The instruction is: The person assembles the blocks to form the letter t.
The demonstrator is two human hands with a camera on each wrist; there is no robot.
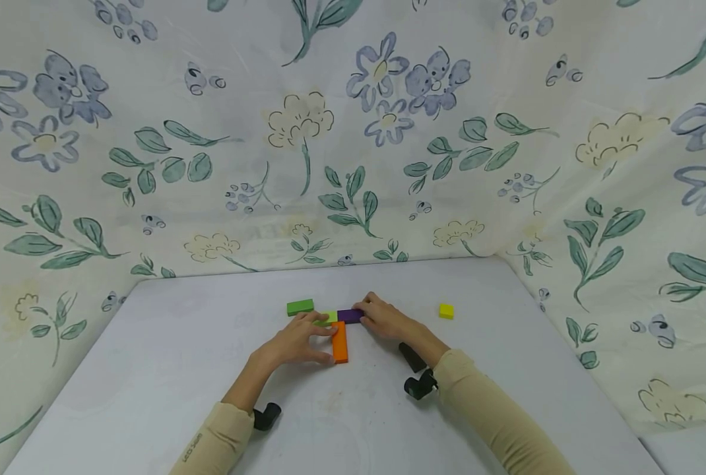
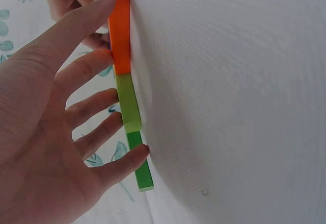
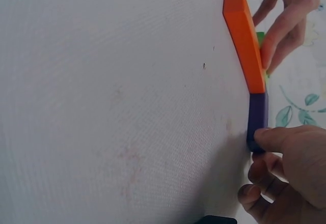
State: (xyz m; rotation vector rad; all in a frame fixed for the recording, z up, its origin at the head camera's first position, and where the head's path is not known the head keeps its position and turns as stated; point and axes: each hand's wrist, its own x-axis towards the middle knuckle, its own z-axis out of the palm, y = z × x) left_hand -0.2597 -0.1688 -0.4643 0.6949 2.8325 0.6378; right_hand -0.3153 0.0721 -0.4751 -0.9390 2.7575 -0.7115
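An orange block [image 1: 340, 344] lies lengthwise on the white table, its far end against a lime green block [image 1: 331, 318] and a purple block [image 1: 350, 316] set end to end. My left hand [image 1: 296, 343] is spread along the orange block's left side. Its thumb touches near the block's close end, its index finger near the far end, and other fingers reach the lime green block [image 2: 129, 102]. With thumb and fingers my right hand [image 1: 385, 318] pinches the right end of the purple block [image 3: 258, 112]. The fingers partly hide the lime green and purple blocks.
A darker green block [image 1: 300, 307] lies just behind and left of the row. Farther right sits a small yellow block [image 1: 446, 311]. Black devices [image 1: 266, 417] are strapped at both wrists. A floral curtain [image 1: 305, 218] stands behind the white table [image 1: 181, 369].
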